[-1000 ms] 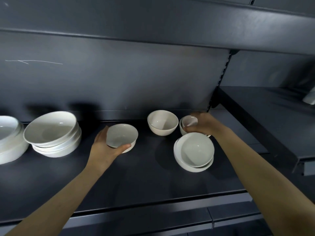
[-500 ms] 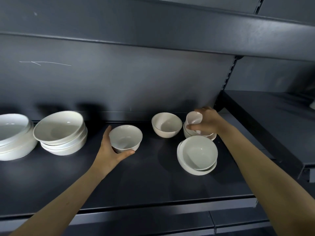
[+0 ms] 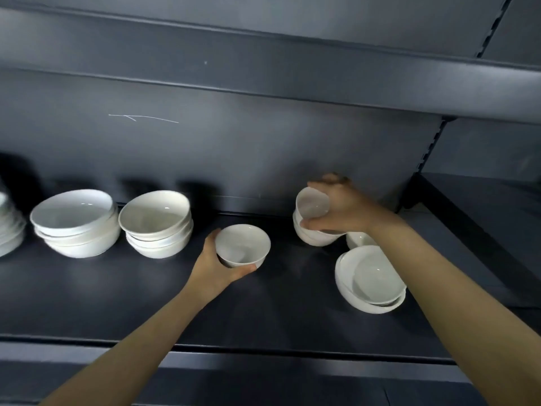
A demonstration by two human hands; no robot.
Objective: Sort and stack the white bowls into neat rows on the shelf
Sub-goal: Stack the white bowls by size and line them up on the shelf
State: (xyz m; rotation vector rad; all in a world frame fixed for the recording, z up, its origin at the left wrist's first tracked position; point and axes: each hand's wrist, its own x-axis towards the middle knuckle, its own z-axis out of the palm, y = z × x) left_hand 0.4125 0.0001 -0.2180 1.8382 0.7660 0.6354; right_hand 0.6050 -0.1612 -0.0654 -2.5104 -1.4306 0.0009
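My left hand (image 3: 215, 266) grips a small white bowl (image 3: 243, 244) by its near side, at the middle of the dark shelf (image 3: 263, 306). My right hand (image 3: 344, 208) holds another small white bowl (image 3: 311, 204), tilted so its opening faces left. That bowl sits right above a third small bowl (image 3: 313, 238) standing on the shelf; whether the two touch I cannot tell. A further small bowl (image 3: 358, 240) stands partly hidden behind my right wrist. A stack of wider white bowls (image 3: 371, 281) sits at the front right.
Two stacks of larger white bowls stand at the left, one stack (image 3: 156, 225) nearer the middle and another stack (image 3: 76, 225) beside it. More white dishes (image 3: 8, 232) are cut off at the left edge. An upper shelf (image 3: 263, 63) overhangs. A side shelf (image 3: 483, 218) adjoins on the right.
My right hand has lifted the small bowl off the back-right bowl and carried it left, over the middle bowl. My left hand keeps its grip on its bowl. The view shifted left.
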